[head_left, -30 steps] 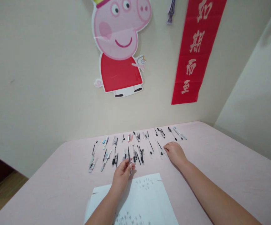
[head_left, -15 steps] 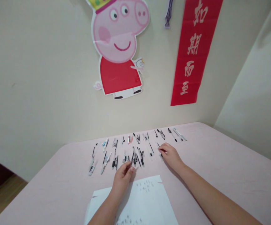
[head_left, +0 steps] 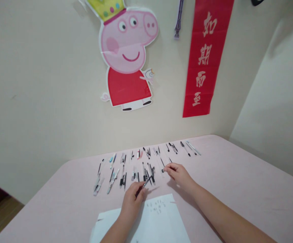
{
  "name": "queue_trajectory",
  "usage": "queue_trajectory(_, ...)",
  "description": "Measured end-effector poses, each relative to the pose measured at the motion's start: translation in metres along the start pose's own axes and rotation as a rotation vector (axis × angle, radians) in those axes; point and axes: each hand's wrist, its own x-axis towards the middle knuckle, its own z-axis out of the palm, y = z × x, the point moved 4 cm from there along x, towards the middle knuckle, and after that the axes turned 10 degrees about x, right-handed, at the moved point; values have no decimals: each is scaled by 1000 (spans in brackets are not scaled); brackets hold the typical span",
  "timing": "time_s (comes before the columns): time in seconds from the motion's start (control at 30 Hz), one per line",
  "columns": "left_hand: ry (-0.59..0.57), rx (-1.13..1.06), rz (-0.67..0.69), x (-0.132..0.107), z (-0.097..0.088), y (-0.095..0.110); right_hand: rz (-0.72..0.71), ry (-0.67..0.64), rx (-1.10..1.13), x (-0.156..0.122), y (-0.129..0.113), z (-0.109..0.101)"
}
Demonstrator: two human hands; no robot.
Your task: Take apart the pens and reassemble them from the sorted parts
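My left hand (head_left: pixel 133 195) is closed in a pinch on a slim dark pen refill (head_left: pixel 148 180), which slants up to the right over the near row of pen parts. To the right, my right hand (head_left: pixel 178 172) has its thumb and forefinger together beside a small black pen part (head_left: pixel 163 170). Whether anything is between those fingertips I cannot make out. A dark refill (head_left: pixel 170 160) lies just behind that hand, and a clear pen tube with a black refill (head_left: pixel 162 162) lies at its left. Black pen pieces (head_left: pixel 151 168) lie close beyond my left hand.
White paper sheets (head_left: pixel 161 221) with small handwriting lie in front of me on the pink tabletop (head_left: pixel 60 202). Several groups of taken-apart pens (head_left: pixel 112 180) run in two rows. At the far right are whole-looking pens (head_left: pixel 193 147). Behind rises a wall with a cartoon pig cutout (head_left: pixel 129 86) and red banner (head_left: pixel 202 67).
My right hand has shifted left, away from the far refill toward the small black part. The refill in my left hand has tipped from nearly upright to a rightward slant. The view has tilted up slightly.
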Motion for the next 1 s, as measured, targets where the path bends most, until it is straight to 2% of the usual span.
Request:
queue_trajectory(0.1, -18, 17, 32, 0, 0, 2, 97, -48, 131, -2, 1, 5)
queue_trajectory(0.3, -47, 34, 39, -2, 1, 6, 127, -116, 194, -4, 2, 14)
queue_trajectory(0.5, -64, 33, 34, -3, 0, 8, 74, -116, 187, -1, 11, 18)
queue_trajectory(0.8, -70, 13, 27, -3, 1, 7, 52, -148, 139, -5, 2, 21)
queue_trajectory(1.0, -79, 12, 29, -3, 0, 9, 45, -156, 158, -4, 8, 25)
